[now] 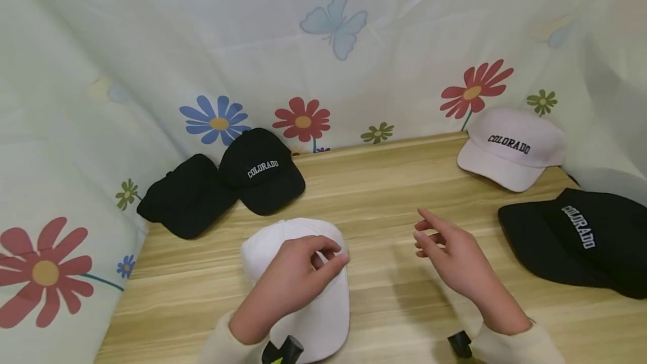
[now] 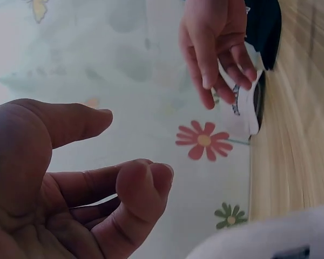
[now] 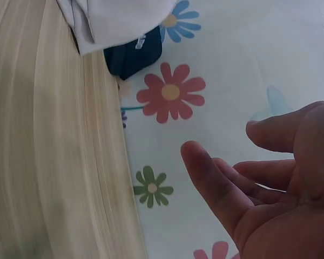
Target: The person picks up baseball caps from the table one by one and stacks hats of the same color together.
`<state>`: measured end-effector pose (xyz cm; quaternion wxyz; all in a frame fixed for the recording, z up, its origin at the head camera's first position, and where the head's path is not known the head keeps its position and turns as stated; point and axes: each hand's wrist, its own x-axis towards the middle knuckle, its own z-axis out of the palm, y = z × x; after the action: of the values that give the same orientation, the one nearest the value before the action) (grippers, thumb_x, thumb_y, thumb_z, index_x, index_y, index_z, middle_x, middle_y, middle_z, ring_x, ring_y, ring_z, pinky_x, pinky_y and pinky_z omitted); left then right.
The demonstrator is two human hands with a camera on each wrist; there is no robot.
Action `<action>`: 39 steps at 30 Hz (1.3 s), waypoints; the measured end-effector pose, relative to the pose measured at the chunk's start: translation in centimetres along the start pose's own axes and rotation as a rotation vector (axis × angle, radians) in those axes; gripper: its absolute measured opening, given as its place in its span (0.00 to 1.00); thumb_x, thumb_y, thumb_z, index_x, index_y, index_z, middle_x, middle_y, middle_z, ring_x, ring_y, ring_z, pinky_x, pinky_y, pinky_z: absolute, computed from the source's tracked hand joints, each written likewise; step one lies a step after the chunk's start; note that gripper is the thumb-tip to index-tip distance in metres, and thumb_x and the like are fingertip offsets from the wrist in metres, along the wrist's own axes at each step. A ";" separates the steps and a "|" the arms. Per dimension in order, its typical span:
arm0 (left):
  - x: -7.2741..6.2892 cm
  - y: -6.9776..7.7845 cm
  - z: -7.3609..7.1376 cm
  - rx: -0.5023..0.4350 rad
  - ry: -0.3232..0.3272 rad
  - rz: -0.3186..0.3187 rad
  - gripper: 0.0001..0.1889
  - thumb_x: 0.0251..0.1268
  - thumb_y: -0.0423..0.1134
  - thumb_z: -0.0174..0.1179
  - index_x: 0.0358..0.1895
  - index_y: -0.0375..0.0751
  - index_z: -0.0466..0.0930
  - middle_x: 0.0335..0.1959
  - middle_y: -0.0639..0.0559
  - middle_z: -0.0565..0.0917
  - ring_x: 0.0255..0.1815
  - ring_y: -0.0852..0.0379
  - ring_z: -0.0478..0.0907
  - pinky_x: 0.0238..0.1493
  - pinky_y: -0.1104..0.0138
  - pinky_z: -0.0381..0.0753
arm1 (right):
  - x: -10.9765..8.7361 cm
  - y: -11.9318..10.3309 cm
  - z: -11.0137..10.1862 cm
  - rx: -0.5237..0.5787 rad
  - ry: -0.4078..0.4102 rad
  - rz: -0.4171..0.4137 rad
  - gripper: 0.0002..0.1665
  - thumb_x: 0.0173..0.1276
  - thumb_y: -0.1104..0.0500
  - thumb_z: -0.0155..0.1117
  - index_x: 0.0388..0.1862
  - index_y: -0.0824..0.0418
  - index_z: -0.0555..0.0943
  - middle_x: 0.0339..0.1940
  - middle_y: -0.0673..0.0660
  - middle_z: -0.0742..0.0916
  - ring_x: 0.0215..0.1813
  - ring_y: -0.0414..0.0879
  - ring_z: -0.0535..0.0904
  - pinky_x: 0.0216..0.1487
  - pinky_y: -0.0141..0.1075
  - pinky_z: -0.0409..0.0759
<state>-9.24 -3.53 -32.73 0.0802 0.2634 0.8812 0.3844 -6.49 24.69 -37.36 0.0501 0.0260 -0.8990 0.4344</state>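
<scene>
A white cap (image 1: 318, 319) lies on the table in front of me, its brim toward the near edge. My left hand (image 1: 298, 274) hovers over it in the head view and hides part of its crown. Between that hand's loosely bent thumb and fingers (image 2: 135, 205) there is nothing. My right hand (image 1: 455, 257) hangs above the wood to the right of the white cap. Its index finger points forward, the other fingers are slightly bent, and it holds nothing. The right wrist view shows a gap between thumb and fingertips.
Two black caps (image 1: 263, 176) (image 1: 189, 198) sit side by side at the back left of the wooden table (image 1: 374, 184). At the right are a pale pink cap (image 1: 515, 145) and another black cap (image 1: 601, 240). A flowered curtain (image 1: 404, 72) hangs along the back and sides.
</scene>
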 end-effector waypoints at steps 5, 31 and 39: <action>2.6 1.3 1.7 -0.051 -0.064 0.004 0.18 0.68 0.55 0.57 0.45 0.46 0.84 0.35 0.58 0.84 0.25 0.69 0.76 0.27 0.72 0.76 | 0.5 1.3 -1.5 -0.062 0.069 0.012 0.32 0.77 0.53 0.50 0.75 0.63 0.61 0.56 0.64 0.81 0.42 0.48 0.87 0.39 0.30 0.82; 16.9 5.0 9.4 0.175 -0.093 0.019 0.23 0.71 0.54 0.53 0.57 0.40 0.80 0.35 0.52 0.88 0.41 0.61 0.82 0.52 0.70 0.77 | 3.6 8.4 -8.8 -0.195 0.390 0.267 0.32 0.78 0.50 0.43 0.75 0.63 0.61 0.67 0.72 0.73 0.60 0.70 0.73 0.56 0.60 0.71; 21.0 5.7 11.6 0.243 -0.102 0.067 0.24 0.70 0.53 0.52 0.60 0.42 0.77 0.55 0.54 0.83 0.58 0.59 0.78 0.55 0.70 0.76 | 5.6 10.0 -10.2 -0.190 0.375 0.395 0.34 0.78 0.48 0.38 0.77 0.62 0.56 0.72 0.72 0.66 0.69 0.71 0.63 0.64 0.64 0.63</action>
<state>-20.72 18.11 -35.36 0.0794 0.3198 0.9067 0.2634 -12.27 38.89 -38.24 0.1323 -0.2353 -0.8984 0.3466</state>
